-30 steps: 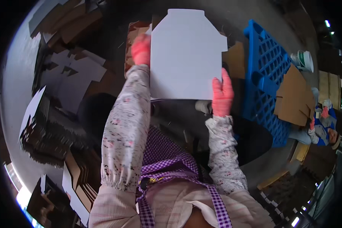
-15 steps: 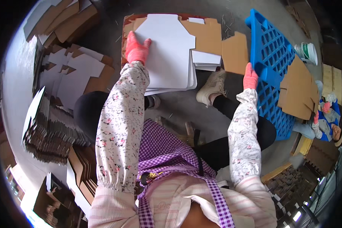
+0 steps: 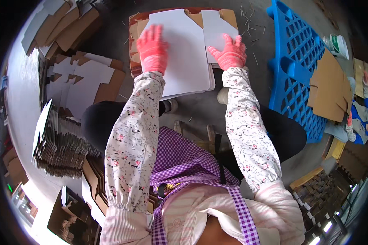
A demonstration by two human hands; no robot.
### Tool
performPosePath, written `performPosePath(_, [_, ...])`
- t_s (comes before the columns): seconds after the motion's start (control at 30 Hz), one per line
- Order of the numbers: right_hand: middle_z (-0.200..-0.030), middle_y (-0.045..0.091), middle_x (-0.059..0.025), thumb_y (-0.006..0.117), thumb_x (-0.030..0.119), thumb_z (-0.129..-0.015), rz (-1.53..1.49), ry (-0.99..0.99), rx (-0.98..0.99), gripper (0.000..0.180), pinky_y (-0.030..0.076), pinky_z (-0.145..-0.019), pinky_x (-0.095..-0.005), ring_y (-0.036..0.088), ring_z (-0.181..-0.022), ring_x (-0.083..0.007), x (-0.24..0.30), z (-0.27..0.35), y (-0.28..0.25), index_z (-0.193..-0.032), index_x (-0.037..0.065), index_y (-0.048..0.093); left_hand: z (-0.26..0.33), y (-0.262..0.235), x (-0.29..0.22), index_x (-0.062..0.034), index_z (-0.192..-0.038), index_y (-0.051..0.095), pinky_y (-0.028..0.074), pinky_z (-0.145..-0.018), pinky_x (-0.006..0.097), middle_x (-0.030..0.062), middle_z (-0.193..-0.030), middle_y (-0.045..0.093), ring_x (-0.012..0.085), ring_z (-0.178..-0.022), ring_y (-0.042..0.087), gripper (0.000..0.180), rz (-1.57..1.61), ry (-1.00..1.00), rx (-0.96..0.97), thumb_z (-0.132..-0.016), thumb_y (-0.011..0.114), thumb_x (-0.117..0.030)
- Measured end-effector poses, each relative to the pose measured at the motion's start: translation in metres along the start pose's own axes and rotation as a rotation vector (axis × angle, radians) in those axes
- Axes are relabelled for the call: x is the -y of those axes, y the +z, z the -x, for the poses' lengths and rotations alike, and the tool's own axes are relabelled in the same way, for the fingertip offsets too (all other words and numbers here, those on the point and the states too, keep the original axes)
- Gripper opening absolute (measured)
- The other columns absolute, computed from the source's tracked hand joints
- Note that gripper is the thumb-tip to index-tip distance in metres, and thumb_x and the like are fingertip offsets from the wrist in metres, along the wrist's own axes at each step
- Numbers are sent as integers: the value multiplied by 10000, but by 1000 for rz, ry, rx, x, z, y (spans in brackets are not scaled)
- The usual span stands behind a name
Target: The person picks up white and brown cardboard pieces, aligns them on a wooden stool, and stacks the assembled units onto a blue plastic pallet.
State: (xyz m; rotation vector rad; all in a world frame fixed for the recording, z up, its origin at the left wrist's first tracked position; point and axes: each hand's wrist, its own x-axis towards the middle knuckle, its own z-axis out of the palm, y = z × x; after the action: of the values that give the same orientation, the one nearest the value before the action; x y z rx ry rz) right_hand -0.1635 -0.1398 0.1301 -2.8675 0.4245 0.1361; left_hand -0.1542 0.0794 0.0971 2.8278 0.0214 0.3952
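Observation:
Both my hands wear pink-red knit gloves, and floral sleeves cover my forearms. My left hand lies with its fingers stretched out on the left part of a large white cardboard sheet, slightly blurred. My right hand has its fingers spread over a smaller white panel at the sheet's right side. Several more sheets lie stacked beneath, their rounded edges showing at the near side. A worn reddish-brown support under them shows at the left and far edges.
A blue plastic pallet stands at the right, with brown cardboard pieces against it. Flat cardboard blanks and a tall stack lie at my left. A white bucket and another person are at the far right.
My right hand has moved left from beside the pallet onto the stack. The brown flap that stuck out there is folded over, white side up. My left hand has shifted slightly right.

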Motion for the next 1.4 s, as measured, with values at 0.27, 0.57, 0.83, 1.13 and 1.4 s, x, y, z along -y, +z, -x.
performPosePath(0.27, [-1393, 276, -143, 701, 544, -623, 83, -86, -12, 760, 307, -1000, -436, 298, -1253, -313, 3, -7, -9, -1254, 202, 448, -3, 23, -43, -178, -1220, 496, 240, -1063, 408, 8, -1335, 429, 224, -1248, 371, 454, 67, 619, 85, -774, 492, -97])
performPosePath(0.57, [-1296, 445, -84, 647, 500, -703, 261, -195, -556, 646, 319, -1002, -427, 385, -1199, -317, -108, 0, -112, -1219, 145, 489, -18, 19, -37, -125, -1088, 542, 346, -955, 420, 22, -1293, 451, 229, -1172, 425, 370, 65, 674, 181, -729, 502, -48])
performPosePath(0.83, [-1301, 400, -143, 666, 422, -718, 614, 515, -215, 714, 436, -870, -458, 457, -1130, -336, -263, 45, -181, -1277, 92, 370, -20, 14, -58, -108, -1037, 556, 380, -893, 378, 37, -1255, 477, 239, -1136, 444, 333, 77, 714, 157, -722, 503, -15])
performPosePath(1.13, [-675, 593, -87, 518, 172, -858, 754, -86, -1053, 195, 473, -498, -345, 595, -552, -228, -205, 90, -357, -1030, 96, 571, -18, 15, -58, -102, -1065, 562, 352, -969, 394, 54, -1278, 479, 268, -1175, 429, 342, 86, 624, 266, -763, 472, 28])
performPosePath(1.4, [-1062, 619, -102, 572, 111, -857, -244, -288, -593, 328, 428, -856, -283, 573, -963, -165, -88, 134, -270, -1175, 31, 551, -20, 13, -66, -78, -1026, 562, 380, -881, 395, 77, -1211, 506, 284, -1101, 458, 277, 398, 419, 370, -761, 487, -49])
